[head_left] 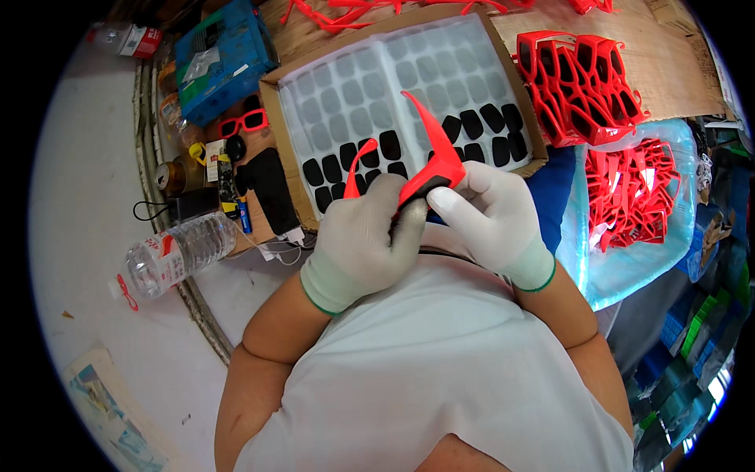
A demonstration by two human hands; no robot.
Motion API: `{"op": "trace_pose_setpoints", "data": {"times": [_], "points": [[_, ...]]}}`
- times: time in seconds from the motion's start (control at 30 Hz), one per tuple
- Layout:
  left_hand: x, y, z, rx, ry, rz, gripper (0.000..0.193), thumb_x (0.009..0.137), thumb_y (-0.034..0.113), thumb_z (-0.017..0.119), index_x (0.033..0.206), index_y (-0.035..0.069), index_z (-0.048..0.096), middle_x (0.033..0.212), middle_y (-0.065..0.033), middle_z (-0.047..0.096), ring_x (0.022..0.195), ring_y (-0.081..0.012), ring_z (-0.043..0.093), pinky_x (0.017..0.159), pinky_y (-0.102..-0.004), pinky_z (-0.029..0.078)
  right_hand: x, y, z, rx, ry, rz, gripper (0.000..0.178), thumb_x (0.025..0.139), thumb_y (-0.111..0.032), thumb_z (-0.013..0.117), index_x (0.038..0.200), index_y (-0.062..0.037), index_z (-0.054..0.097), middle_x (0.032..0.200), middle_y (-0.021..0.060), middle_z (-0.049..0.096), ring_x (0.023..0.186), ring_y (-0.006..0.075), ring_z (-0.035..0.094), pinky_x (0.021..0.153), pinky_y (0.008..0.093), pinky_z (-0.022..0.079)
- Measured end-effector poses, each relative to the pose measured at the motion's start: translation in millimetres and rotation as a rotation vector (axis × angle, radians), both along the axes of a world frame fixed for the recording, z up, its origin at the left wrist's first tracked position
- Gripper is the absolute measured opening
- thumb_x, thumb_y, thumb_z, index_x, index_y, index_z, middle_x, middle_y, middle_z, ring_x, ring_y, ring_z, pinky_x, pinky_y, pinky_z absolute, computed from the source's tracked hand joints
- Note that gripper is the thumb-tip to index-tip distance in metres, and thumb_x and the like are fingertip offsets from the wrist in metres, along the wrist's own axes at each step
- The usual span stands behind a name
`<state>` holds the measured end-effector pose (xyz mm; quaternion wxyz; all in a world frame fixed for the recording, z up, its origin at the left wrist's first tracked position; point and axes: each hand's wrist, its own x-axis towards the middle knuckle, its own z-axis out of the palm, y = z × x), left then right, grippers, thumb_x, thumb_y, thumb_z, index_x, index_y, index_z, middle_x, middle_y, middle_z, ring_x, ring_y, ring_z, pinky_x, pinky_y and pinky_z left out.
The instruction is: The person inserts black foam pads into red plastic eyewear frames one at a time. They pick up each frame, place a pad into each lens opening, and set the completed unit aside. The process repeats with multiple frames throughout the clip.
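Note:
Between my two white-gloved hands is a pair of red sunglasses (443, 167), with its arms pointing up and away from me. One dark lens shows in the frame on the right; the other side is hidden behind my fingers. My left hand (366, 236) is closed around the left side of the frame, its fingertips darkened. The right hand (495, 216) pinches the frame by that dark lens with thumb and fingers. Just beyond them lies a cardboard box (537, 126) holding rows of dark lenses (389, 145), partly covered by translucent white sheets (358, 86).
Stacked red sunglasses frames (578, 86) stand on the table at right, above a bag-lined bin (684, 169) full of red frames. To the left are a blue box (224, 59), a black phone (271, 189), red sunglasses (245, 123) and a clear plastic bottle (185, 248).

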<state>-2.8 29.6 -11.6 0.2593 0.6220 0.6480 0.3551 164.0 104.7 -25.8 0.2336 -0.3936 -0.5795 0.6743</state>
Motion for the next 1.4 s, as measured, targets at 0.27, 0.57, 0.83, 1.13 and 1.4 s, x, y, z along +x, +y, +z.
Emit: {"op": "trace_pose_setpoints", "data": {"times": [0.27, 0.57, 0.83, 1.13, 1.4], "points": [[5, 3, -7, 0.096, 0.067, 0.001, 0.012, 0.090, 0.007, 0.064, 0.088, -0.002, 0.055, 0.057, -0.0123, 0.052, 0.045, -0.0291, 0.057, 0.043, -0.0368, 0.044, 0, 6, 0, 0.084, 0.000, 0.061, 0.020, 0.094, -0.017, 0.060, 0.092, 0.0011, 0.067, 0.072, 0.0083, 0.063, 0.063, 0.0095, 0.055, 0.060, 0.0275, 0.046], [-1, 16, 3, -0.325, -0.291, -0.022, 0.027, 0.100, 0.016, 0.051, 0.112, -0.008, 0.050, 0.062, -0.0137, 0.059, 0.054, -0.0267, 0.064, 0.055, -0.0356, 0.049, 2, 20, 1, 0.003, 0.042, 0.027, 0.023, 0.094, -0.019, 0.060, 0.101, 0.0023, 0.067, 0.077, 0.0103, 0.066, 0.067, 0.0131, 0.060, 0.064, 0.0297, 0.050], [10, 22, 1, -0.200, -0.143, -0.050, 0.031, 0.099, 0.009, 0.046, 0.125, -0.006, 0.050, 0.071, -0.0083, 0.065, 0.056, -0.0143, 0.064, 0.056, -0.0297, 0.051, 9, 21, -4, 0.082, -0.055, 0.037, 0.022, 0.093, -0.018, 0.062, 0.101, 0.0017, 0.067, 0.075, 0.0097, 0.066, 0.066, 0.0129, 0.061, 0.064, 0.0296, 0.050], [21, 14, 6, 0.014, 0.019, 0.007, 0.029, 0.095, 0.008, 0.051, 0.121, -0.005, 0.054, 0.069, -0.0130, 0.063, 0.059, -0.0222, 0.068, 0.057, -0.0327, 0.052, 6, 15, 8, 0.082, 0.055, -0.001, 0.018, 0.091, -0.016, 0.064, 0.096, 0.0011, 0.066, 0.072, 0.0070, 0.063, 0.063, 0.0117, 0.059, 0.063, 0.0284, 0.050], [-10, 23, 36, -0.405, 0.278, -0.401, 0.030, 0.087, 0.014, 0.062, 0.113, 0.000, 0.063, 0.074, -0.0180, 0.064, 0.065, -0.0348, 0.067, 0.062, -0.0386, 0.052, 16, 25, -14, 0.720, 0.036, 0.098, 0.031, 0.070, -0.011, 0.078, 0.094, -0.0053, 0.059, 0.105, 0.0126, 0.057, 0.099, 0.0307, 0.055, 0.092, 0.0428, 0.044]]}}
